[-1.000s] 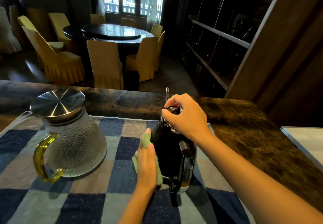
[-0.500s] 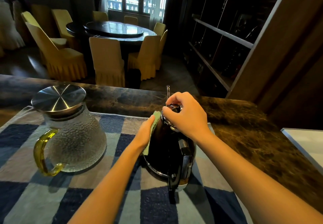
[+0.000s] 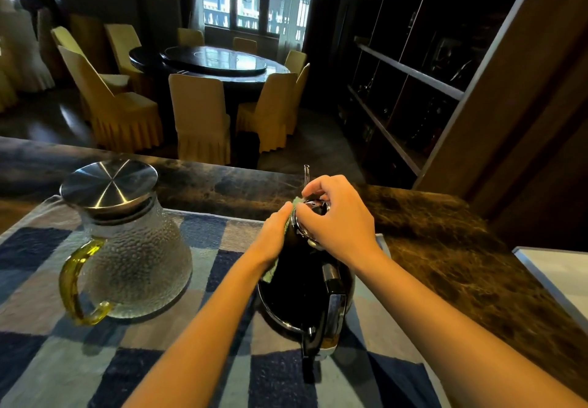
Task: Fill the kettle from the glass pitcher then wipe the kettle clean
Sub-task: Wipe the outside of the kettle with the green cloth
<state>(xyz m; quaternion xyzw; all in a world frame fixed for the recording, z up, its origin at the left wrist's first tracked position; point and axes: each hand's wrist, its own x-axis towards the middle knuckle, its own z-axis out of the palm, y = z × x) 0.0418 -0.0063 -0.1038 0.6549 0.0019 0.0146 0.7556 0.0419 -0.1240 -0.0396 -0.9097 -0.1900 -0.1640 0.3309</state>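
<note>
A black and chrome kettle [image 3: 302,290] stands on the checked blue mat, its handle toward me. My right hand [image 3: 339,216] grips the kettle's chrome lid from above. My left hand [image 3: 272,237] presses a green cloth [image 3: 269,275] against the kettle's upper left side, close to the lid; most of the cloth is hidden under the palm. To the left stands a textured glass pitcher [image 3: 136,255] with a steel lid and a yellow handle, apart from both hands.
The checked mat [image 3: 76,372] covers the near part of a dark marble counter [image 3: 445,248]. A white tray edge [image 3: 560,274] lies at the right. Beyond the counter are a round table with yellow chairs [image 3: 197,114] and dark shelves [image 3: 413,73].
My left hand slid the green cloth up the kettle's left side from near the base to just under the lid. My right hand stayed on the lid.
</note>
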